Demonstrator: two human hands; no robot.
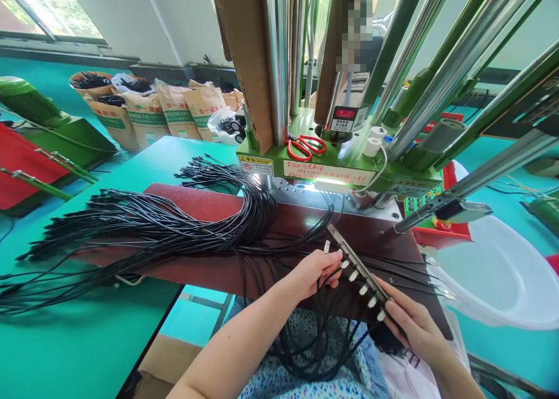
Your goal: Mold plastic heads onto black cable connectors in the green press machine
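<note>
My right hand (413,323) grips the lower end of a long, narrow metal bar (356,262), held tilted above the brown board's front edge. Along one side of the bar sits a row of several pale cable connectors (363,290), with black cables (321,323) looping down over my lap. At the bar's upper half, my left hand (317,271) is closed in a pinch on a black cable. A small pale connector (326,246) sticks up just above its fingers. The left fingertips are at or very near the bar; contact is hard to make out.
A large bundle of black cables (196,218) lies across the brown board (301,215). Behind stands a green press (271,148) with red-handled scissors (305,147) on it. To the right are a white tub (502,271) and a red control box (458,233). Paper sacks (144,116) stand behind left.
</note>
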